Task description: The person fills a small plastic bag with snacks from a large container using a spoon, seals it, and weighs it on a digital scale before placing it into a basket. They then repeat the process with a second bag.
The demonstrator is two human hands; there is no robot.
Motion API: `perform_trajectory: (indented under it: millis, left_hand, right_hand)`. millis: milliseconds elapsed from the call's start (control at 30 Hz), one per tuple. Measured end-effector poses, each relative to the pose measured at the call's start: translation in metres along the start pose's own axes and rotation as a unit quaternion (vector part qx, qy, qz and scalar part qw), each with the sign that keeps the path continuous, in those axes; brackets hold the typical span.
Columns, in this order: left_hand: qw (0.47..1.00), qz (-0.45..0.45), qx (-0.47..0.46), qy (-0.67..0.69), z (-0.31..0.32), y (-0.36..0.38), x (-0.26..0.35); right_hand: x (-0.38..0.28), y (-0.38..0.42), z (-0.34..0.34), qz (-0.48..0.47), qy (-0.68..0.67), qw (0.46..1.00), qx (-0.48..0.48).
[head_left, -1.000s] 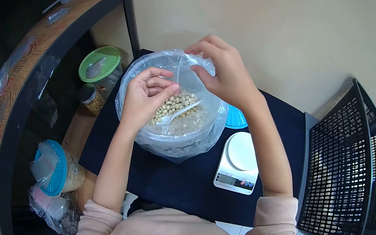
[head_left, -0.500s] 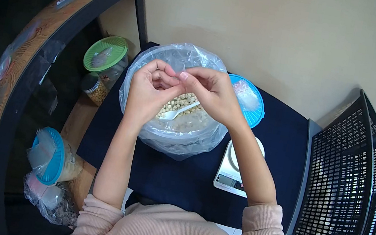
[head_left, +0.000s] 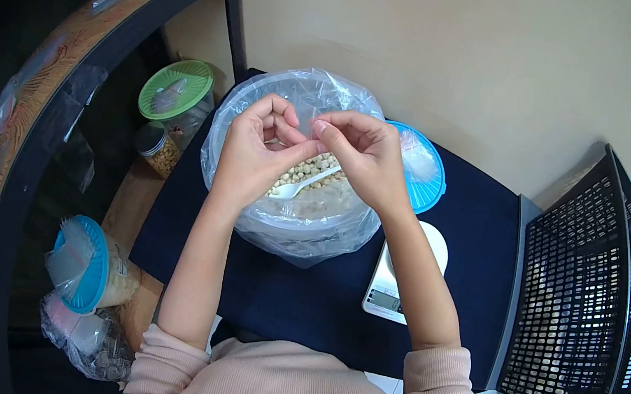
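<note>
Head view shows 2 hands [head_left: 256, 152] [head_left: 370, 160] over crinkled plastic [head_left: 300, 248].

The right hand [head_left: 367, 160], a second ago raised apart from the left hand [head_left: 256, 150], has come down beside it above the plastic-lined tub [head_left: 286, 225]; the raised fingertips of the two hands, closer together half a second ago, now have a small gap between them. The blue lid [head_left: 427, 186] (mostly behind the right arm at first) has come into fuller view; the right forearm [head_left: 426, 286] now covers part of the scale [head_left: 384, 296].
</note>
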State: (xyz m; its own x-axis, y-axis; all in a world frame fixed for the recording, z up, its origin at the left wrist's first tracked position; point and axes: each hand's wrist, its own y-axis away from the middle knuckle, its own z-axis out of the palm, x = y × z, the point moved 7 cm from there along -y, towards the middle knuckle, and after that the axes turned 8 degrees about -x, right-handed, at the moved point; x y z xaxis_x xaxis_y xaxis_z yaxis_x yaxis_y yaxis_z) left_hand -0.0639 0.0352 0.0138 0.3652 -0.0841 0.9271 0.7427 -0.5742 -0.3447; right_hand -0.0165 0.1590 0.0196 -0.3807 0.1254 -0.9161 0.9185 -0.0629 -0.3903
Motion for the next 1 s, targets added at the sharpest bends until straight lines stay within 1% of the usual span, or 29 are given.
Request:
perform_trajectory:
  millis: [33, 100, 133, 167, 233, 300, 333, 367, 433, 467, 533, 567, 600, 633, 700, 733, 800, 833, 867, 900, 933, 967, 1000]
  left_hand:
    - [1.000, 0.001, 0.000, 0.000, 0.000, 0.000, 0.001]
    - [0.997, -0.011, -0.024, 0.072, 0.006, -0.001, 0.002]
    - [0.997, -0.010, -0.025, 0.071, 0.006, -0.001, 0.002]
    - [0.997, -0.006, -0.031, 0.066, 0.007, -0.001, 0.001]
    - [0.997, -0.001, -0.036, 0.062, 0.009, -0.001, -0.001]
    - [0.998, -0.018, -0.059, -0.012, 0.012, 0.000, -0.003]
    - [0.998, -0.019, -0.058, -0.012, 0.012, 0.001, -0.002]
    - [0.997, -0.035, -0.066, -0.021, 0.012, 0.001, -0.003]
    - [0.996, -0.049, -0.075, -0.031, 0.013, 0.000, -0.002]
    - [0.997, -0.034, -0.058, -0.037, 0.012, 0.001, 0.002]
    - [0.998, -0.018, -0.040, -0.042, 0.010, 0.001, 0.005]
    - [0.997, 0.005, -0.022, -0.075, 0.007, 0.002, 0.008]
    - [0.994, 0.027, -0.004, -0.108, 0.005, 0.003, 0.011]
    - [0.994, 0.026, -0.002, -0.108, 0.004, 0.004, 0.012]
    - [0.986, 0.024, 0.038, -0.159, -0.002, 0.006, 0.015]
    - [0.986, 0.024, 0.039, -0.158, -0.001, 0.006, 0.015]
    - [0.966, 0.098, 0.082, -0.225, 0.000, 0.008, 0.028]
    - [0.966, 0.098, 0.081, -0.225, -0.001, 0.008, 0.029]
    - [0.962, 0.158, 0.062, -0.216, 0.002, 0.009, 0.038]
    - [0.953, 0.217, 0.043, -0.205, 0.005, 0.011, 0.047]
    - [0.953, 0.218, 0.042, -0.205, 0.004, 0.010, 0.048]
    - [0.963, 0.209, -0.005, -0.169, 0.007, 0.007, 0.046]
    - [0.970, 0.199, -0.052, -0.132, 0.012, 0.005, 0.046]
  right_hand:
    - [0.002, 0.000, -0.001, 0.010, -0.011, 1.000, 0.009]
    - [0.004, -0.001, -0.003, 0.011, -0.012, 1.000, 0.019]
    - [0.005, -0.001, -0.005, 0.014, -0.012, 0.999, 0.028]
    - [0.005, -0.001, -0.004, 0.014, -0.012, 0.999, 0.028]
    - [0.001, 0.000, -0.003, -0.005, 0.032, 0.999, 0.030]
    - [0.003, -0.001, -0.003, -0.013, 0.044, 0.999, 0.029]
    - [0.002, -0.002, -0.002, -0.021, 0.056, 0.998, 0.029]
    - [0.001, -0.001, -0.002, -0.021, 0.055, 0.998, 0.029]
    - [-0.002, -0.003, 0.002, 0.010, 0.123, 0.992, -0.005]
    - [-0.003, -0.003, 0.001, 0.009, 0.123, 0.992, -0.003]
    - [-0.007, -0.005, 0.007, -0.007, 0.182, 0.982, -0.055]
    - [-0.009, -0.006, 0.007, -0.008, 0.182, 0.982, -0.055]
    - [-0.014, -0.006, 0.008, -0.027, 0.221, 0.973, -0.062]
    - [-0.019, -0.006, 0.009, -0.046, 0.259, 0.962, -0.070]
    - [-0.027, -0.006, 0.007, -0.046, 0.283, 0.956, -0.067]
    - [-0.031, -0.006, 0.005, -0.046, 0.308, 0.948, -0.061]
    - [-0.034, -0.006, 0.002, -0.059, 0.294, 0.952, -0.060]
    - [-0.037, -0.006, 0.001, -0.073, 0.279, 0.956, -0.057]
    - [-0.038, -0.006, 0.001, -0.074, 0.279, 0.956, -0.056]
    - [-0.036, -0.007, -0.001, -0.050, 0.211, 0.975, -0.057]
    - [-0.034, -0.008, -0.003, -0.026, 0.142, 0.988, -0.058]
    - [-0.037, -0.008, -0.005, -0.027, 0.143, 0.988, -0.057]
    - [-0.034, -0.009, -0.006, 0.012, 0.112, 0.991, -0.079]
